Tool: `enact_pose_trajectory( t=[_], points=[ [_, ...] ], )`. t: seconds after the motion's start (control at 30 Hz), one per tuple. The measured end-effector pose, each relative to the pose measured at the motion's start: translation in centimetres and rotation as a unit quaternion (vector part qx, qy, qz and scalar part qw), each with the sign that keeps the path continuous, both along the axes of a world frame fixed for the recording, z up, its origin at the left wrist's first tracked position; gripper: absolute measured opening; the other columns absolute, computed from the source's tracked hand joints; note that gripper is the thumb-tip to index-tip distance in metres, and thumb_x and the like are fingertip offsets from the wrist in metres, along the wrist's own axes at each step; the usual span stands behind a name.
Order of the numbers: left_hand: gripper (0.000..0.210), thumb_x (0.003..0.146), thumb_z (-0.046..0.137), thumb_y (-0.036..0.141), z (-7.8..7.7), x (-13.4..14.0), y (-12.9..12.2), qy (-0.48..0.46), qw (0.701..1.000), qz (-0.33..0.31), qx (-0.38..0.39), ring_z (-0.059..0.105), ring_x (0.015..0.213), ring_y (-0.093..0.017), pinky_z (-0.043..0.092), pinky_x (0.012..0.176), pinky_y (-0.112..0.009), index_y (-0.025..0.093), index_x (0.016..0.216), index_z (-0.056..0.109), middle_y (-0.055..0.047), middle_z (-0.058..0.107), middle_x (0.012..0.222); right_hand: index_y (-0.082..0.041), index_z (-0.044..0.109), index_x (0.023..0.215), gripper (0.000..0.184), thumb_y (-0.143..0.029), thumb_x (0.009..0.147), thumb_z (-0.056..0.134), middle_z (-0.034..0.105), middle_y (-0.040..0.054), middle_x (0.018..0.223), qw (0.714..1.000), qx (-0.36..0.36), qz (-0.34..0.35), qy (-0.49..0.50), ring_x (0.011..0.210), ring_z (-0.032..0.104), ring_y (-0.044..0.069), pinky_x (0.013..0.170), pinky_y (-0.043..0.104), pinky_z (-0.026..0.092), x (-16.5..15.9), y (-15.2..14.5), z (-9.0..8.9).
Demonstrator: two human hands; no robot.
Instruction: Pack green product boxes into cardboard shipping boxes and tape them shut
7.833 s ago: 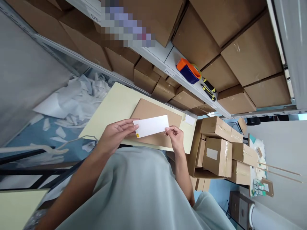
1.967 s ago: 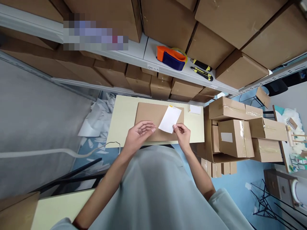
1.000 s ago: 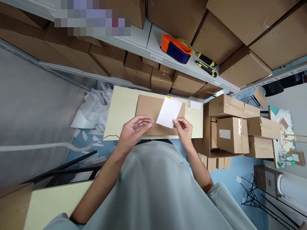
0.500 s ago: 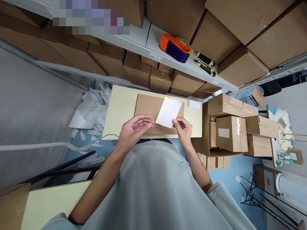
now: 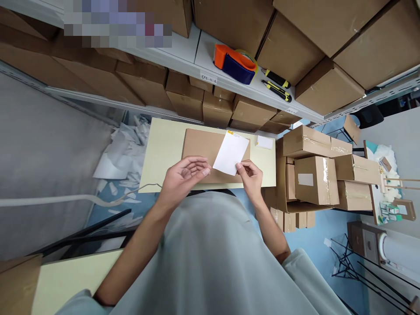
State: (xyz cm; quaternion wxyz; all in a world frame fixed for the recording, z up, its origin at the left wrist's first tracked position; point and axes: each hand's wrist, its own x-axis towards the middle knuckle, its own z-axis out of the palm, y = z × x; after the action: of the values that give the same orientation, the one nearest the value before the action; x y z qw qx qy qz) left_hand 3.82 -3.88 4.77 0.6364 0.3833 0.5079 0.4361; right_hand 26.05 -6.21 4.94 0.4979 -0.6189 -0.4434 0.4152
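A white label sheet (image 5: 231, 153) with a small orange-yellow mark on its top edge is pinched at its lower right corner by my right hand (image 5: 252, 177), between thumb and fingers. Beneath the sheet, a flat brown cardboard piece (image 5: 200, 142) lies on the pale yellow table (image 5: 162, 148). My left hand (image 5: 183, 177) is loosely curled at the sheet's left, its thumb apart from the fingers and nothing seen in it. The left fingertips come close to the sheet's lower left corner; whether they touch it I cannot tell.
A small white paper stack (image 5: 264, 142) sits at the table's right end. Above, a shelf (image 5: 183, 43) carries boxes, an orange-and-blue tape dispenser (image 5: 236, 65) and two yellow-black utility knives (image 5: 277, 89). Stacked cartons (image 5: 315, 181) stand right; crumpled white paper (image 5: 121, 148) lies left.
My view has shifted slightly, so the shelf and boxes sit a little differently. Both hands and the label sheet keep almost the same position.
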Motion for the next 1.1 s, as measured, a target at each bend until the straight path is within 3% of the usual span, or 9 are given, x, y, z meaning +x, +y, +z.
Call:
enact_pose_trajectory(
  t=[0.57,0.83,1.1],
  points=[
    [0.053,0.072,0.098,0.057,0.3,-0.2,0.2,-0.044,0.999,0.013,-0.012,0.077,0.086,-0.023,0.067,0.091,-0.042,0.021,0.105,0.076,-0.009,0.082,0.096,-0.023,0.073,0.090,0.039,-0.061,0.095,0.077,0.070,0.0023,0.086,1.000,0.006,0.009,-0.012,0.076,0.066,0.017,0.076,0.034,0.059,0.0,0.1,0.2],
    [0.053,0.071,0.097,0.058,0.6,-0.2,0.7,-0.042,0.999,0.015,-0.015,0.075,0.080,-0.022,0.065,0.084,-0.040,0.021,0.104,0.075,-0.007,0.080,0.090,-0.023,0.073,0.087,0.042,-0.064,0.092,0.079,0.068,0.0010,0.080,1.000,-0.012,0.003,-0.003,0.073,0.063,0.017,0.074,0.034,0.058,-0.1,0.8,1.3],
    [0.054,0.073,0.093,0.062,-0.8,-0.4,1.5,-0.031,0.999,0.039,-0.021,0.069,0.076,-0.019,0.062,0.078,-0.036,0.021,0.104,0.076,-0.006,0.075,0.087,-0.024,0.071,0.083,0.042,-0.063,0.092,0.080,0.065,-0.0001,0.075,0.999,-0.027,0.020,0.013,0.073,0.062,0.018,0.076,0.035,0.057,0.0,1.6,2.3]
  ],
)
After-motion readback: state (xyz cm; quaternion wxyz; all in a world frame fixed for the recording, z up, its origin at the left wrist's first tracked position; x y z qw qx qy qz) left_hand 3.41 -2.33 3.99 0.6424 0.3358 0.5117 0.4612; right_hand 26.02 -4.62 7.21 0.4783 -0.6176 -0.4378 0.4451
